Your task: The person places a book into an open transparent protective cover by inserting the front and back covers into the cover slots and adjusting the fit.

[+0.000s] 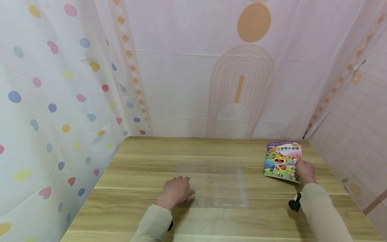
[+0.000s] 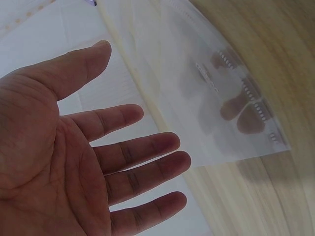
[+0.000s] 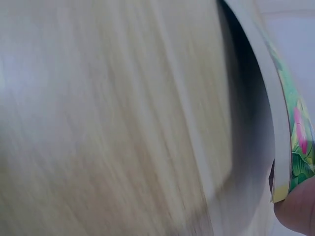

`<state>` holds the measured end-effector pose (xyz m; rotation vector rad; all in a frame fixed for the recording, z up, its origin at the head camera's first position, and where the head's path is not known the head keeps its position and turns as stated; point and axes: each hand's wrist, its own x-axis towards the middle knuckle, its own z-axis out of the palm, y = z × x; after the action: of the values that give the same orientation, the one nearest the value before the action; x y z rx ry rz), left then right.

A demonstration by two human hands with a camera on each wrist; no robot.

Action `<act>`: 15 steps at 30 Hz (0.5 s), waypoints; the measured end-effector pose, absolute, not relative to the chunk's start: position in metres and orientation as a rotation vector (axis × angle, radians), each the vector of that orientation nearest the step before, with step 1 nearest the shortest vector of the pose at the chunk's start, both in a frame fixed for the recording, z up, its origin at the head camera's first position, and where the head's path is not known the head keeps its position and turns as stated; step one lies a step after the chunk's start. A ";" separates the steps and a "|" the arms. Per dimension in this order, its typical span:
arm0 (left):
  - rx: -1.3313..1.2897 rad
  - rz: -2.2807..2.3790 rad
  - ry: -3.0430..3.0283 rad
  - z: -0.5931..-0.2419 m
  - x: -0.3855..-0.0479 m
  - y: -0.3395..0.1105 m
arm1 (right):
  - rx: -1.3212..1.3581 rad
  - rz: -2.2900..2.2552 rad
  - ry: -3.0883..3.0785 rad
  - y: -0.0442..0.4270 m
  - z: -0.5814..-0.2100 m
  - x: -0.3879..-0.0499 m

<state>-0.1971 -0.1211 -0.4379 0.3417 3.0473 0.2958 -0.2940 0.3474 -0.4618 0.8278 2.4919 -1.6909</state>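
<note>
Left hand (image 1: 176, 191): fingers spread, near clear sleeve (image 1: 219, 186)
Right hand (image 1: 306, 172): pinching booklet (image 1: 280, 162), right edge
Handling: firm pinch, ideally without bending

One book (image 1: 280, 160), one clear plastic sheet (image 1: 216, 185), one table (image 1: 121, 191).

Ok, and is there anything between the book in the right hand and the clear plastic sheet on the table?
Nothing visible: in the head view, only wooden tabletop shows between the book and the clear plastic sheet. The left hand is by the sheet's left side, away from the book.
</note>
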 end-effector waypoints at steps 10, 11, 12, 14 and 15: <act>0.354 0.285 3.032 -0.436 -0.197 -0.121 | 0.915 -1.837 2.330 0.339 -0.452 -0.291; 0.357 0.283 3.032 -0.436 -0.197 -0.121 | 0.912 -1.838 2.319 0.338 -0.450 -0.291; 0.357 0.283 3.031 -0.437 -0.198 -0.121 | 0.906 -1.835 2.313 0.337 -0.449 -0.291; 0.357 0.281 3.029 -0.437 -0.198 -0.121 | 0.910 -1.841 2.307 0.335 -0.447 -0.291; 0.356 0.282 3.027 -0.437 -0.199 -0.121 | 0.912 -1.843 2.304 0.333 -0.446 -0.291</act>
<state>-0.1988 -0.1207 -0.4367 0.3556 3.0274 0.2822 -0.2914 0.3333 -0.4459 0.9120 2.3040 -1.8433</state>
